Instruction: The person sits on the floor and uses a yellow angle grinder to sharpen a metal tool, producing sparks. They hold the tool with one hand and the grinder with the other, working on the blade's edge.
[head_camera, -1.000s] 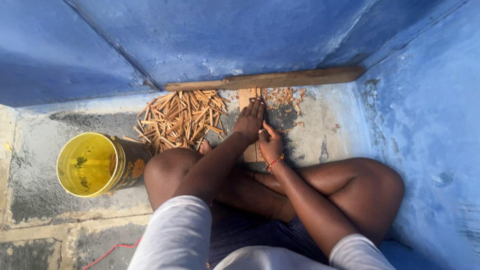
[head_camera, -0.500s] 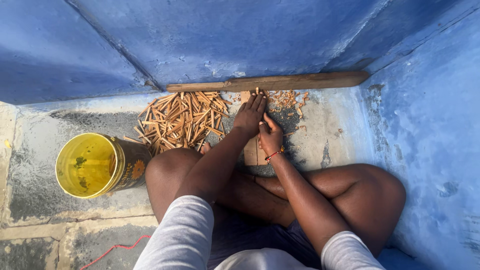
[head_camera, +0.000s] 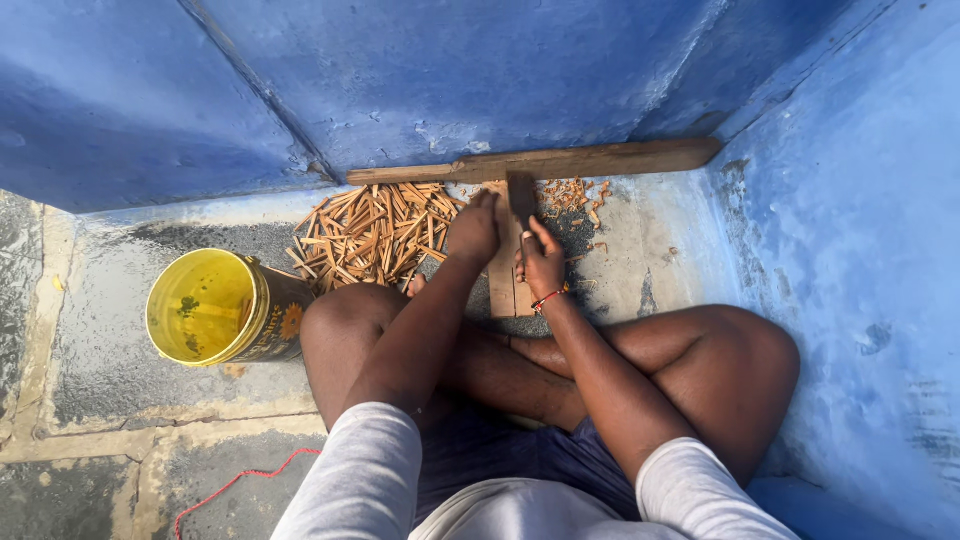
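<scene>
I sit cross-legged on the floor facing a blue wall. My left hand (head_camera: 473, 228) rests knuckles-up at the far end of a small wooden board (head_camera: 503, 285) that lies on the floor between my knees, right beside a pile of short wooden sticks (head_camera: 375, 232). My right hand (head_camera: 543, 262), with a red thread at the wrist, grips a dark flat blade (head_camera: 521, 195) that points away from me over the board. What lies under my left hand's fingers is hidden.
A long wooden plank (head_camera: 560, 160) lies along the foot of the wall. Small wood chips (head_camera: 570, 195) are scattered right of the board. A yellow bucket (head_camera: 215, 308) lies tipped on its side at my left. A red cord (head_camera: 225, 485) trails on the concrete floor.
My right hand has raised the blade from low beside the left hand, so its dark tip now stands out above the fingers. The left hand stays at the board's far end.
</scene>
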